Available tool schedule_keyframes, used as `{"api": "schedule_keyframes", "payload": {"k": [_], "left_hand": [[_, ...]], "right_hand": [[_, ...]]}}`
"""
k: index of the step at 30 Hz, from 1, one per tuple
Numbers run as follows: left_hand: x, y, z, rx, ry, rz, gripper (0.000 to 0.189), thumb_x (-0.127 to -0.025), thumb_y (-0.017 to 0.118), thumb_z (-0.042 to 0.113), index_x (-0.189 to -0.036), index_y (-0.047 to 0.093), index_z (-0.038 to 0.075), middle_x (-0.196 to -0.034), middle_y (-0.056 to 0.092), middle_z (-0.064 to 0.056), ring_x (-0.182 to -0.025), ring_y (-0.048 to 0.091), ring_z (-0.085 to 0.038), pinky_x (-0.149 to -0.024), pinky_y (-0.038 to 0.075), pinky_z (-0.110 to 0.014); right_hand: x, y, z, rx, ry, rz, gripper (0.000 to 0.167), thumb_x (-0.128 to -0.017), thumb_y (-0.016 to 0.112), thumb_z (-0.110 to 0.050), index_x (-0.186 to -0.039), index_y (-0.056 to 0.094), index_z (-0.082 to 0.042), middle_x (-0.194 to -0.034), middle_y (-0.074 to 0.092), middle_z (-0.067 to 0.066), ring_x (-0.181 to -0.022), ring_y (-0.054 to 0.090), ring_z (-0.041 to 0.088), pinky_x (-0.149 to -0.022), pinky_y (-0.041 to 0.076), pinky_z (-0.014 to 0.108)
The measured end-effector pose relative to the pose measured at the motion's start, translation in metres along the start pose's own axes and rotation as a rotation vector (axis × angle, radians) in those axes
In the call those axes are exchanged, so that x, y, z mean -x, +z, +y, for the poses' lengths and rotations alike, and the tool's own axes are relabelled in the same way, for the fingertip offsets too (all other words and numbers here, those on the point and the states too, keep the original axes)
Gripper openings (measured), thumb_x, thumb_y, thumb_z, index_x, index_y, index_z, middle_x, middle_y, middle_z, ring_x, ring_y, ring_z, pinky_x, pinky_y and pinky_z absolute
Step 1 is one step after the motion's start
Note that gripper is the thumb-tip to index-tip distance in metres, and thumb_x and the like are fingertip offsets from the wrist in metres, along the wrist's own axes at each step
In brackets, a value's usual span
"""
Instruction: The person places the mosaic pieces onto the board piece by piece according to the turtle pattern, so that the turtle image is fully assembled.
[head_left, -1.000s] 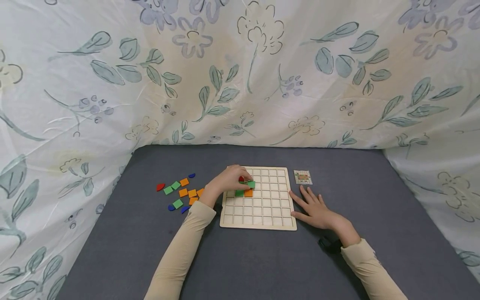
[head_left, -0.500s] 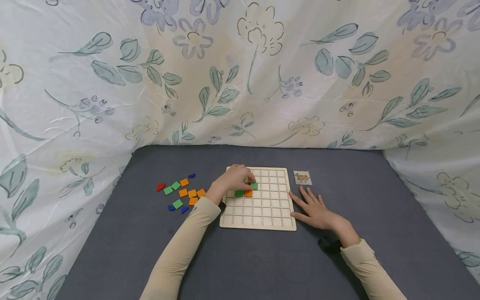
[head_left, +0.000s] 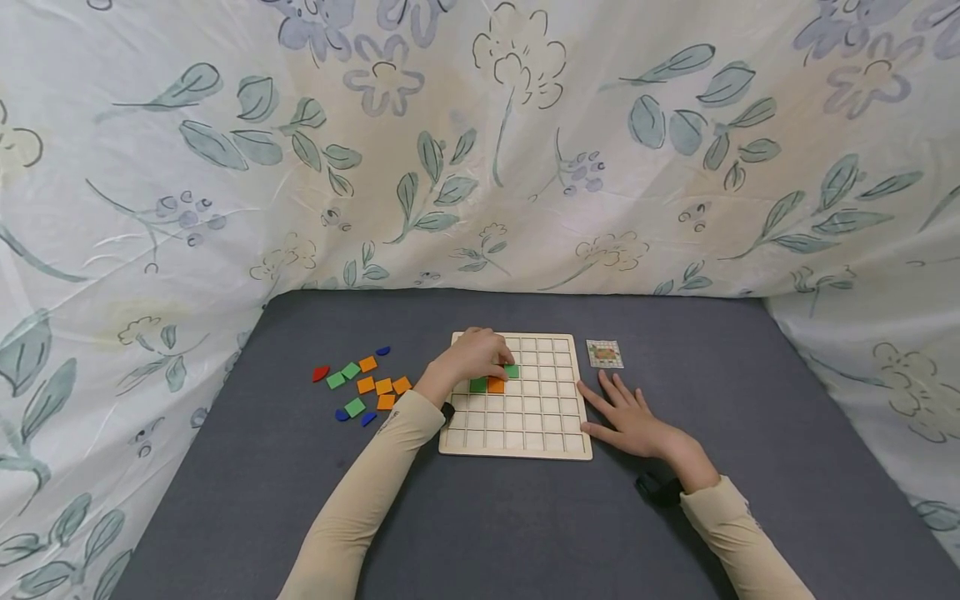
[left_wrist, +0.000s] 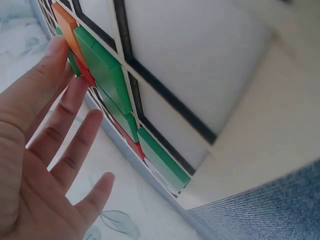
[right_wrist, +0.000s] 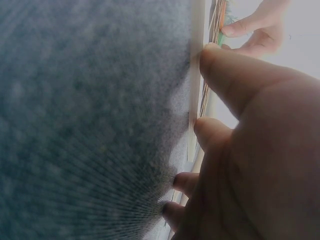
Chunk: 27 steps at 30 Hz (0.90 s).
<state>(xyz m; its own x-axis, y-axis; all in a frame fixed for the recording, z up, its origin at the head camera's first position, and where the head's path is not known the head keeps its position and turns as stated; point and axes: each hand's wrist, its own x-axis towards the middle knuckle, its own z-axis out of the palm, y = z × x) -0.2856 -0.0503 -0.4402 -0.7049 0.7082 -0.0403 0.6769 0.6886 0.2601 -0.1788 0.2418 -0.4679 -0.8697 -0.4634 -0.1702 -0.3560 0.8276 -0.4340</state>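
Observation:
My left hand [head_left: 474, 353] reaches over the upper left of a pale wooden grid board [head_left: 555, 446], thumb and fingertips pinching a green square tile [head_left: 512, 372]. Just below it, an orange tile [head_left: 496, 386] and another green tile [head_left: 477, 386] sit in the grid. In the left wrist view, several green tiles [left_wrist: 162, 157], red pieces [left_wrist: 120, 131] and an orange tile [left_wrist: 65, 21] lie in the cells; the thumb hides part of the farthest green one [left_wrist: 74, 64]. My right hand [head_left: 630, 419] lies with fingers spread, thumb and index fingertips touching the board's right edge.
Left of the board, loose orange tiles [head_left: 384, 387], green tiles [head_left: 355, 407], blue half-round pieces [head_left: 369, 419] and a red piece [head_left: 321, 373] lie on the dark grey cloth [head_left: 480, 525]. A small picture card [head_left: 604, 354] is beyond the right hand. Floral fabric [head_left: 480, 167] hangs behind.
My left hand has shifted slightly right over the board, and the green tile at its fingertips moved right with it. A red piece seen beside the fingers earlier is now covered. The right hand stays put.

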Motion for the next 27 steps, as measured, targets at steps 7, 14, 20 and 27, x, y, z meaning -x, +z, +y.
{"api": "schedule_keyframes", "payload": {"k": [7, 14, 20, 27], "left_hand": [[0.0033, 0.0007, 0.0003, 0.021, -0.009, -0.013, 0.034, -0.080, 0.070, 0.034, -0.112, 0.069, 0.022, -0.102, 0.065, 0.005, -0.095, 0.057, -0.013, -0.102, 0.036, -0.046], [0.0033, 0.0036, -0.0002, -0.006, -0.011, -0.001, 0.027, -0.085, 0.067, 0.028, -0.112, 0.069, 0.023, -0.102, 0.064, 0.006, -0.097, 0.057, -0.014, -0.104, 0.034, -0.046], [0.0007, 0.0049, 0.0026, -0.054, -0.016, -0.007, 0.025, -0.087, 0.065, 0.028, -0.111, 0.070, 0.025, -0.102, 0.065, 0.007, -0.097, 0.056, -0.013, -0.101, 0.036, -0.044], [0.0087, 0.0038, 0.0034, -0.026, -0.045, 0.014, 0.025, -0.086, 0.065, 0.030, -0.111, 0.070, 0.024, -0.097, 0.063, 0.006, -0.094, 0.054, -0.015, -0.103, 0.034, -0.046]], "right_hand": [[0.0000, -0.0015, -0.0011, -0.013, -0.008, 0.007, 0.070, -0.092, 0.049, -0.048, -0.149, 0.022, -0.016, -0.152, 0.004, 0.026, -0.138, -0.002, 0.048, -0.102, 0.000, 0.071], [0.0000, -0.0003, 0.0007, -0.027, -0.025, 0.029, 0.069, -0.092, 0.051, -0.044, -0.148, 0.023, -0.015, -0.151, 0.006, 0.027, -0.137, -0.001, 0.049, -0.100, 0.001, 0.072], [-0.0010, 0.0035, 0.0053, -0.016, -0.016, 0.003, 0.070, -0.093, 0.047, -0.049, -0.149, 0.019, -0.020, -0.152, 0.002, 0.025, -0.138, -0.004, 0.047, -0.102, -0.001, 0.070], [-0.0023, 0.0045, 0.0066, -0.015, 0.005, -0.013, 0.071, -0.092, 0.045, -0.054, -0.150, 0.017, -0.023, -0.154, 0.000, 0.020, -0.140, -0.005, 0.043, -0.104, -0.002, 0.068]]}}
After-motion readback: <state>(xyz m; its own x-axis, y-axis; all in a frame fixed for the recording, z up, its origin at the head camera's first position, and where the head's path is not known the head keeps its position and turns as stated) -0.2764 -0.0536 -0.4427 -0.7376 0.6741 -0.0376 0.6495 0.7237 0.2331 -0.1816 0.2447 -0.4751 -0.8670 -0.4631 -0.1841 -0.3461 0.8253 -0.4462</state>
